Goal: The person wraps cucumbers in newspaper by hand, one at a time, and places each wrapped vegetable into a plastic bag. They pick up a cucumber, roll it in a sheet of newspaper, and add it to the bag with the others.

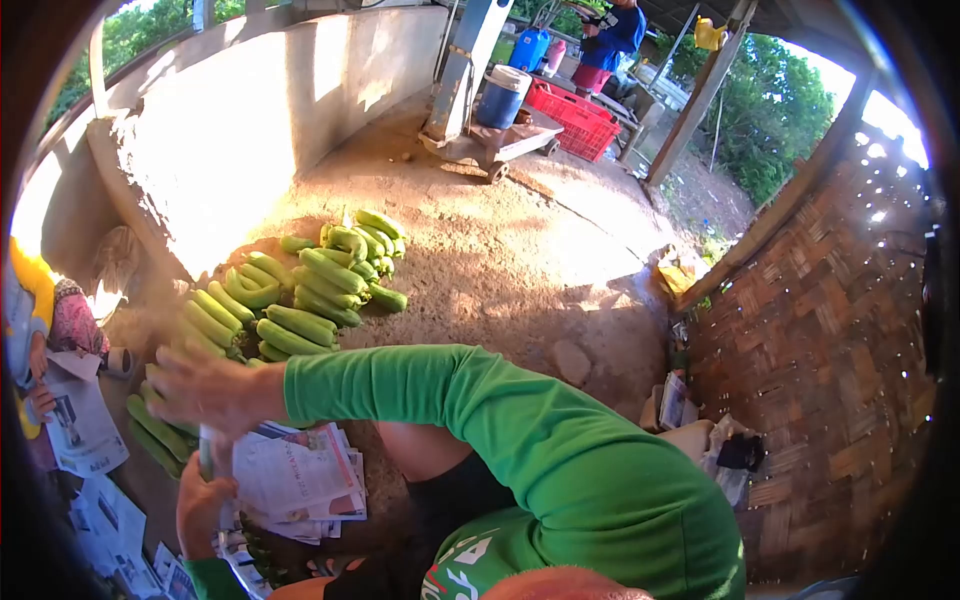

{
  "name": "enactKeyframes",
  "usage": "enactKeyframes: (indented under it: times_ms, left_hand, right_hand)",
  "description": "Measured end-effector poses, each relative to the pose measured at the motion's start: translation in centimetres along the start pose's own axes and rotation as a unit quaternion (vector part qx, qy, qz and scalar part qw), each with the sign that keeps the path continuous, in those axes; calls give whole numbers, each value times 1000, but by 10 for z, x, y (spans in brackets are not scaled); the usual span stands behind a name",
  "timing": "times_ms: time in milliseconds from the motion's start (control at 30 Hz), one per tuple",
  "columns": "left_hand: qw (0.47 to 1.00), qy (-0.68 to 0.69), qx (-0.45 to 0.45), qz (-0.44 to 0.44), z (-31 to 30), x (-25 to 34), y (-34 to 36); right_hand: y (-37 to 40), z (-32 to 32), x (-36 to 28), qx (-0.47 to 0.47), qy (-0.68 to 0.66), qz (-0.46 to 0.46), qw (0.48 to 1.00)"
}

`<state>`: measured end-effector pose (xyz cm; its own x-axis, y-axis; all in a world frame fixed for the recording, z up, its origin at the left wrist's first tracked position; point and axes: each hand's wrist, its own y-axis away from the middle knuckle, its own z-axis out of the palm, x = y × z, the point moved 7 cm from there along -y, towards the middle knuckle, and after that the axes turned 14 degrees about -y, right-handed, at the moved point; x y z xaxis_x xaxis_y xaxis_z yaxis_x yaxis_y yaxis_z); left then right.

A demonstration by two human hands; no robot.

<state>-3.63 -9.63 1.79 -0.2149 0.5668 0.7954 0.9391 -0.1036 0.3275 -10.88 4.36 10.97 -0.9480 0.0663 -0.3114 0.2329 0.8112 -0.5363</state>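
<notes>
My right hand (215, 390), at the end of a long green sleeve, is blurred, with its fingers looking stretched out and apart. Just below it, my left hand (203, 500) is closed around a narrow, pale upright thing, perhaps a vegetable in paper; its details are unclear. Long green vegetables (325, 275) lie in a heap on the ground beyond my right hand, and a few more (155, 435) lie to the left of my hands. Printed newspaper sheets (295, 470) are stacked beside my left hand, near my bent knee.
Another person's hands (38, 385) hold newspaper at the left edge. More sheets (110, 530) lie below. A wheeled platform (510, 140) bears a blue-and-white jug; a red crate (575, 120) and a standing person (612, 45) are behind. A woven wall (830, 380) bounds the right.
</notes>
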Motion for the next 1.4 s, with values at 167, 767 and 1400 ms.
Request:
enactKeyframes:
  times_ms: [167, 767, 1400]
  left_hand:
    - [992, -97, -78, -32, 15, 12, 19]
    - [956, -257, -103, 101, 6, -24, 55]
    - [869, -104, 363, -318, 46, -473, 253]
  right_hand:
    - [34, 94, -4, -251, -1, -3, 968]
    - [46, 71, -49, -330, -342, 69, 877]
    - [102, 333, -100, -449, -525, 410, 596]
